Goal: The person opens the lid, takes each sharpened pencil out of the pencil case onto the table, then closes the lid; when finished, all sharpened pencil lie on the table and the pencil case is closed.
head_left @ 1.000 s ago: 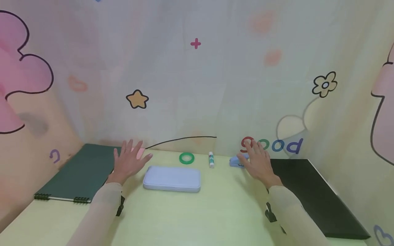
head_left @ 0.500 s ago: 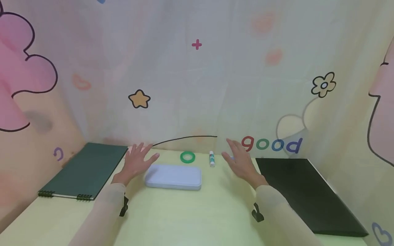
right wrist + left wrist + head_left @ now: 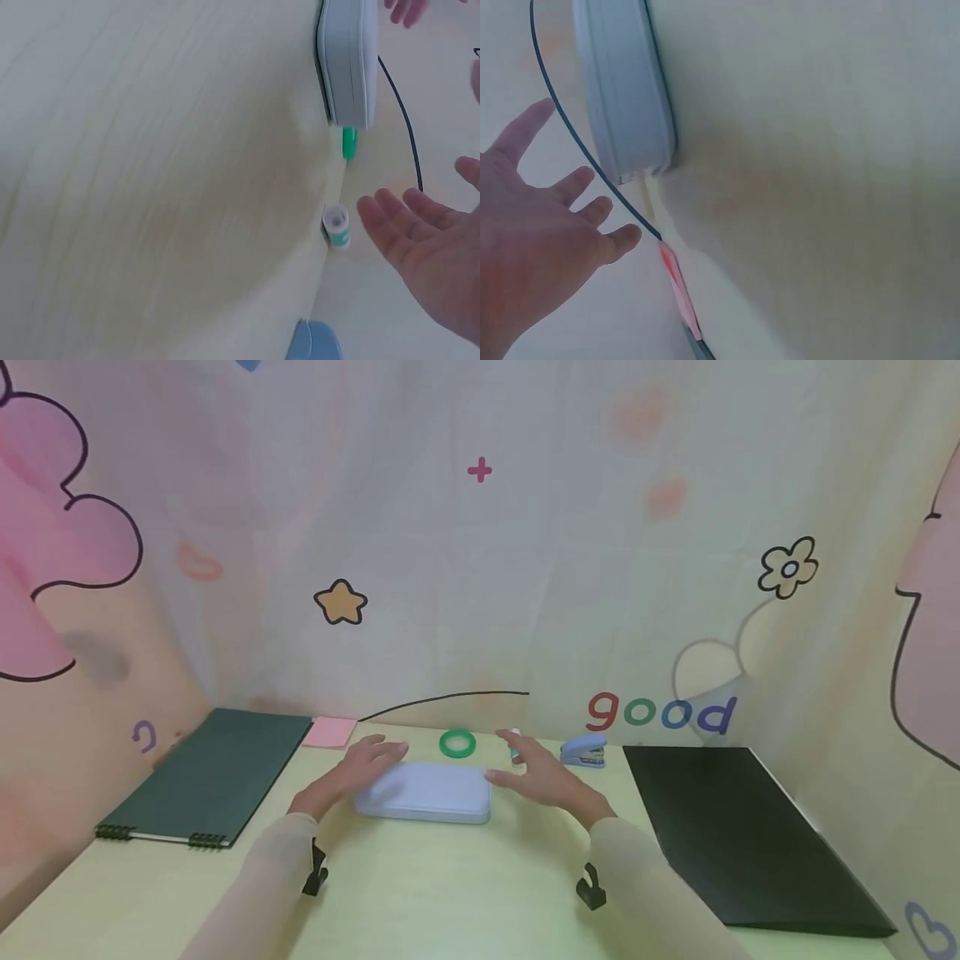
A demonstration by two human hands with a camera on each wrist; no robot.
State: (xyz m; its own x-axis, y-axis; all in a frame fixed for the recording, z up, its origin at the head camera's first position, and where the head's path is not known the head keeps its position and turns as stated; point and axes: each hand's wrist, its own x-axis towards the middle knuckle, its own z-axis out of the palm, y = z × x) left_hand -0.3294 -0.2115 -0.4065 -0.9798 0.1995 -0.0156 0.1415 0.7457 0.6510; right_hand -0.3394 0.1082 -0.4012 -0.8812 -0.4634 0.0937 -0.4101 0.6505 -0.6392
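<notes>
A pale lavender zip-style case (image 3: 427, 797) lies flat in the middle of the table. My left hand (image 3: 360, 768) hovers at its left end, fingers spread and overlapping the corner in the head view. Over by the right end is my right hand (image 3: 536, 770), thumb extended toward the case. Both wrist views show relaxed fingers with nothing in them, and a gap between the left hand (image 3: 547, 217) and the case (image 3: 622, 82). Behind the right hand stands a white and green glue stick (image 3: 337, 227), partly hidden in the head view.
A green tape roll (image 3: 457, 744) lies behind the case, with a blue stapler (image 3: 583, 751) to the right. Pink sticky notes (image 3: 330, 732) and a dark green spiral notebook (image 3: 206, 777) lie left. A black folder (image 3: 750, 835) covers the right side, before a patterned curtain (image 3: 480, 568).
Both hands have come inward and down toward the case, the right one travelling farther left. The stapler and pink notes now show uncovered. The case has stayed in place.
</notes>
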